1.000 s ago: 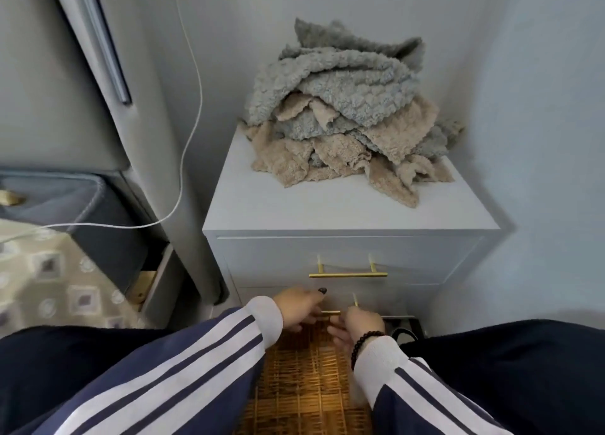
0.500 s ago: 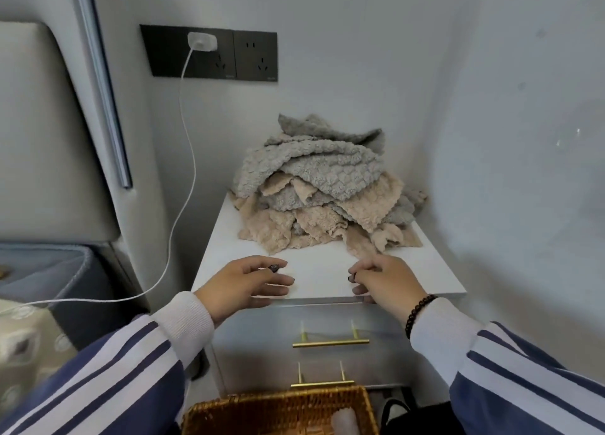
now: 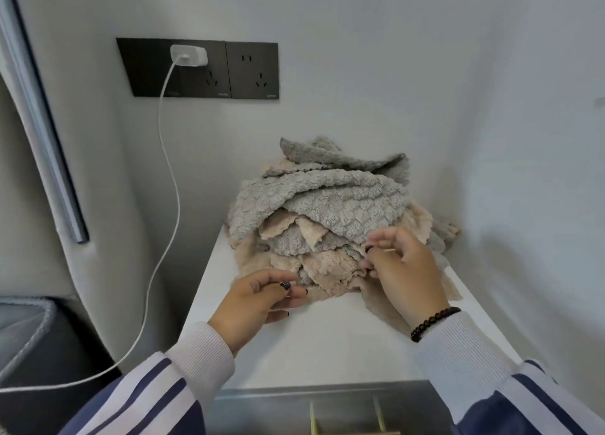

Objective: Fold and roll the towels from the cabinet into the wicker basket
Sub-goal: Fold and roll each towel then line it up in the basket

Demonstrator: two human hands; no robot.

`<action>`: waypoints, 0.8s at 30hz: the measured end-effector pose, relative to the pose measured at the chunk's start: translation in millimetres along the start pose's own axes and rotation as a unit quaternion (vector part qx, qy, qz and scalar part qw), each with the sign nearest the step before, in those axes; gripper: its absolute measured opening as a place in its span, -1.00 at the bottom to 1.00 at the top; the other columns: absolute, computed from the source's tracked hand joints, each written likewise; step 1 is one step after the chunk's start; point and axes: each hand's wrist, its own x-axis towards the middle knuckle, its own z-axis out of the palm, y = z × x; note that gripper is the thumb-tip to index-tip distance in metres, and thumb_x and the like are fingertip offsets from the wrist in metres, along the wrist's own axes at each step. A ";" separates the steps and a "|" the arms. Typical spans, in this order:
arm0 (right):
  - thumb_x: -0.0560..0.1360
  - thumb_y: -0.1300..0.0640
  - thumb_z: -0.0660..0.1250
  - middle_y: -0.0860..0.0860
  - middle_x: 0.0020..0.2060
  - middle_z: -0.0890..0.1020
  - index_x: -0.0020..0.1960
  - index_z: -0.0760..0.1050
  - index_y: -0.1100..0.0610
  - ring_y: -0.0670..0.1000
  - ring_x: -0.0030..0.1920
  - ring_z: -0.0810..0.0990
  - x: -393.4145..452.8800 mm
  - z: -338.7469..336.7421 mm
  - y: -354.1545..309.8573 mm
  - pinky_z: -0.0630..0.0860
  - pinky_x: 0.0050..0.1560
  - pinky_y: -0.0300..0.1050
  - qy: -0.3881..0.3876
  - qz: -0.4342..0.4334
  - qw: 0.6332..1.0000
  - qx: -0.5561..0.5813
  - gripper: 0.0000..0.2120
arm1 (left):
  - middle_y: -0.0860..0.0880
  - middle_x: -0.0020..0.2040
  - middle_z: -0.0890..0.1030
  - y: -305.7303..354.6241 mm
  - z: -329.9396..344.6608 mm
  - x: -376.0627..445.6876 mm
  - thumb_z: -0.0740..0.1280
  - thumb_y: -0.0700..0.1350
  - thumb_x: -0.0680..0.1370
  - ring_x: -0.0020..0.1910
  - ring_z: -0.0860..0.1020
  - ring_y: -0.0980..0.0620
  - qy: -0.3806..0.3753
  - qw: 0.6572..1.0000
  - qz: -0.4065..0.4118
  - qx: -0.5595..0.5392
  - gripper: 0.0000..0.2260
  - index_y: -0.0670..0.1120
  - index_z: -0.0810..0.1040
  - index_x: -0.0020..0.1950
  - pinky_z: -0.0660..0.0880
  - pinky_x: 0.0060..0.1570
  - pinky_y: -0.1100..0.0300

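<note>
So both hands have come up off the cabinet's front edge, where they sat half a second ago, and reached the towel pile [image 3: 327, 225], which sits heaped on the white cabinet top [image 3: 327, 343] against the wall corner. The left hand [image 3: 258, 300] has its fingers curled at the pile's low left edge, fingertips touching a beige towel; honestly can't tell whether it's actually pinching fabric yet. The right hand [image 3: 402, 271] looks like it's nipping a beige towel edge [image 3: 330, 271] between thumb and finger. A second back they were down by the lower drawer handle and the wicker basket, which is out of view now. My guess: the first towel is about to get pulled free, so no folding done yet.
</note>
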 end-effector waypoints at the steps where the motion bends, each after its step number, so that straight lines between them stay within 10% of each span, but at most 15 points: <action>1: 0.48 0.28 0.27 -0.10 -0.11 0.60 0.00 0.51 0.01 -0.12 -0.15 0.60 4.5 3.5 -0.7 0.50 -0.13 -0.31 0.021 -0.048 0.998 -0.035 -0.80 | -0.10 -0.09 0.71 0.8 1.9 4.5 0.17 -0.31 0.60 -0.10 0.67 0.00 0.005 1.000 -0.002 -0.011 -0.79 -0.15 0.57 0.09 0.51 -0.01 0.12; 6: 0.45 0.26 0.32 -0.05 0.22 0.38 0.07 0.48 0.03 -0.31 0.22 0.28 29.5 22.1 -2.2 0.19 0.25 -0.42 0.065 -0.202 0.963 -0.164 -0.76 | -0.10 -0.13 0.71 3.0 13.8 16.4 0.18 -0.33 0.59 -0.21 0.66 0.06 0.010 0.999 -0.007 -0.035 -0.80 -0.17 0.58 0.07 0.52 -0.10 0.19; 11: 0.45 0.20 0.33 0.03 0.47 0.21 0.13 0.53 0.02 0.08 0.50 0.04 45.5 39.4 -3.4 -0.04 0.45 0.06 -0.005 -0.280 0.913 -0.297 -0.73 | -0.09 -0.17 0.71 1.4 17.7 18.3 0.17 -0.35 0.58 -0.25 0.66 0.08 0.012 0.999 -0.006 -0.048 -0.78 -0.17 0.59 0.05 0.53 -0.24 0.28; 19: 0.29 0.05 0.53 0.07 0.08 0.50 -0.01 0.61 0.02 0.11 0.12 0.39 37.7 44.0 10.1 0.34 0.11 0.01 0.013 -0.384 0.849 -0.363 -0.72 | -0.10 -0.15 0.71 5.7 -3.1 25.1 0.19 -0.34 0.59 -0.26 0.65 0.07 0.053 0.997 0.000 -0.048 -0.79 -0.15 0.60 0.02 0.53 -0.15 0.19; 24: 0.40 0.20 0.47 0.00 -0.15 0.49 -0.12 0.66 0.12 -0.02 -0.14 0.44 39.2 45.6 3.2 0.46 -0.08 -0.16 0.032 -0.381 0.884 -0.270 -0.93 | -0.09 -0.16 0.71 8.9 -1.1 22.2 0.20 -0.34 0.58 -0.27 0.64 0.08 0.062 0.996 0.017 -0.057 -0.79 -0.15 0.60 0.02 0.52 -0.15 0.19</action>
